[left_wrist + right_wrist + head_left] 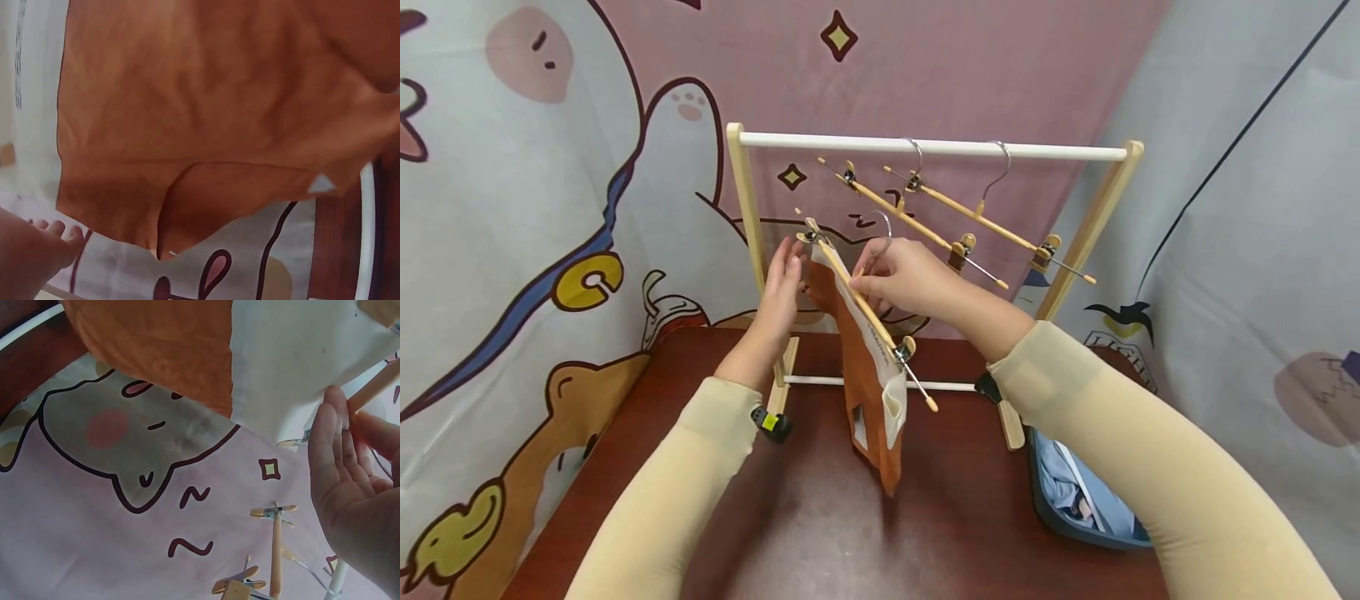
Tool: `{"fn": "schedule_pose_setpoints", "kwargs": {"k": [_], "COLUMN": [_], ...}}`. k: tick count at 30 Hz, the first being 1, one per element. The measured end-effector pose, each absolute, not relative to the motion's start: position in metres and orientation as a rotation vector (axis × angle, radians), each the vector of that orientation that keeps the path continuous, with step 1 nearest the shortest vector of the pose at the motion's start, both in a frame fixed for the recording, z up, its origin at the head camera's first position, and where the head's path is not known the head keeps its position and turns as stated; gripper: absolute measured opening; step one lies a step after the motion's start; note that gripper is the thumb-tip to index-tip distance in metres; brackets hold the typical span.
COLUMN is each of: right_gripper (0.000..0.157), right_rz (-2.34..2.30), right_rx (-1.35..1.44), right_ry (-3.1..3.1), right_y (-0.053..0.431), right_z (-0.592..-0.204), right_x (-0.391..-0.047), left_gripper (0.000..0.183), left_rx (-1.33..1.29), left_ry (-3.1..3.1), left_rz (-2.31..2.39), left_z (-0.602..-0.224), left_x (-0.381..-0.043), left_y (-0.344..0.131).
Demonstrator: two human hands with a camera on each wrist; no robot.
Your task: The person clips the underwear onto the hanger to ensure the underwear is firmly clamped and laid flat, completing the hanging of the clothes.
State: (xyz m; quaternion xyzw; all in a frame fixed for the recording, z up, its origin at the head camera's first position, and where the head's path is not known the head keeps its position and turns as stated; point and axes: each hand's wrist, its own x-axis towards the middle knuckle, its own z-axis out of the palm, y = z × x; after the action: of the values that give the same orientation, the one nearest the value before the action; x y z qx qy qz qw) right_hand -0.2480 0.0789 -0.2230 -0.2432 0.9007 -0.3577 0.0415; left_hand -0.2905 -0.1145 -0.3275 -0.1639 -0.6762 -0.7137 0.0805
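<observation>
In the head view, my right hand pinches a wooden clip hanger near its middle, beside the metal hook. From the hanger's two clips hang orange-brown underpants with a wide white waistband, one white corner folded over near the closer clip. My left hand is beside the far clip, fingers extended and holding nothing. The left wrist view is mostly filled by the orange-brown cloth, with that hand's fingertips at its lower left. Thumb and fingertips of the right hand meet on the hanger bar in the right wrist view.
Behind the hanger stands a rack with a white rail and wooden posts. Two bare clip hangers hang from it. A blue-grey bin with folded cloth is at the right, by the dark red table. Printed cloth surrounds the table.
</observation>
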Motion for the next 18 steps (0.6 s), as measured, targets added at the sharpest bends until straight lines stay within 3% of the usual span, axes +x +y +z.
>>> {"fn": "schedule_pose_setpoints", "kwargs": {"k": [4, 10, 18], "right_gripper": [0.011, 0.01, 0.009], "right_rz": [-1.108, -1.112, -1.124], "right_rx": [-0.766, -0.811, -0.796], "right_ry": [2.723, 2.694, 2.68], "right_y": [0.08, 0.082, 0.087], "right_z": [-0.224, -0.221, -0.225], "right_x": [-0.247, -0.245, -0.245], "left_gripper": [0.056, 0.054, 0.036], "left_rx": [-0.497, -0.576, -0.644], "left_ry": [-1.855, -1.666, -1.459], "left_rz": [-2.352, -2.657, -2.869], "left_z": [-0.33, -0.33, -0.333], "left_x": [-0.314, -0.321, -0.321], "left_y": [-0.115, -0.116, -0.109]}}
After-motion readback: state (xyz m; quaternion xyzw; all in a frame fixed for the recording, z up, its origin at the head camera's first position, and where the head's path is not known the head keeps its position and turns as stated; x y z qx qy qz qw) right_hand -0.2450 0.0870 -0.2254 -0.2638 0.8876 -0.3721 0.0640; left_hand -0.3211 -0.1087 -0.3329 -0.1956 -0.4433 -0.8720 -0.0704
